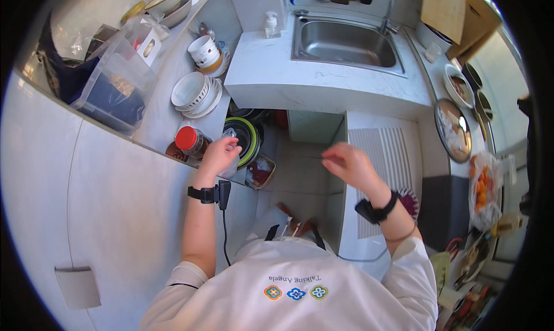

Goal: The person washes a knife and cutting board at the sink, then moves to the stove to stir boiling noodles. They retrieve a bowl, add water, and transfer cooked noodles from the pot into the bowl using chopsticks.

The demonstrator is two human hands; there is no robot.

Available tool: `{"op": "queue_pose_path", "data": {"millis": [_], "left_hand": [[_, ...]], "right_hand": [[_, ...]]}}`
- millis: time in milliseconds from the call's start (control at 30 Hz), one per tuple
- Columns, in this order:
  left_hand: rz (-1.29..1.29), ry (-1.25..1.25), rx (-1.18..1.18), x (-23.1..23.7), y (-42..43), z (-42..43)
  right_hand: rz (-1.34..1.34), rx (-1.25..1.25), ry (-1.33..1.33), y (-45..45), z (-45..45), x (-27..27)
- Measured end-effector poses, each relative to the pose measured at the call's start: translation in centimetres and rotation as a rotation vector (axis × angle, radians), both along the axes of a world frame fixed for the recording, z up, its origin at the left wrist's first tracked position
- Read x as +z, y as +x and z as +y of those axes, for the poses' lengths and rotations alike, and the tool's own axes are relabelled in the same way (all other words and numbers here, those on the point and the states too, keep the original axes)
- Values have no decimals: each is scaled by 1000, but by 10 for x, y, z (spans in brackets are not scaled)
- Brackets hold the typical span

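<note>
My left hand is at the edge of the left counter, fingers bent and thumb near them. Clear plastic film shows just below and behind this hand; whether the fingers grip it is unclear. Beside the hand stands a clear jar with a red lid. A round basin with a green rim lies just past my fingertips. My right hand hangs in the air near the right counter's edge, blurred, its fingers curled towards the thumb. No object shows in it. Both wrists wear black straps with small devices.
White bowls are stacked on the left counter, near a clear plastic bin. Ahead is a steel sink with a faucet. A striped mat, a round metal lid and bagged orange fruit are on the right.
</note>
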State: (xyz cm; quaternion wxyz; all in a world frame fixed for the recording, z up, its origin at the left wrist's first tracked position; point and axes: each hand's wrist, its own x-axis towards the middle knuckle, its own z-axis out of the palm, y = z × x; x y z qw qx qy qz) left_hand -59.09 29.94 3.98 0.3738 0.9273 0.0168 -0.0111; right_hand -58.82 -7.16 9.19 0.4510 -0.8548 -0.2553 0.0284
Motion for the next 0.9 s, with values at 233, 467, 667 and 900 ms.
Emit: {"op": "queue_pose_path", "data": {"millis": [233, 467, 667, 900], "left_hand": [[-118, 28, 388, 4, 83, 49], [-150, 132, 700, 15, 157, 108], [29, 577, 595, -15, 204, 166], [365, 870, 272, -38, 235, 195]], "right_hand": [[473, 312, 196, 165, 149, 4], [946, 441, 169, 280, 307, -31], [1034, 438, -5, 345, 417, -89], [-304, 844, -598, 370, 474, -131]]}}
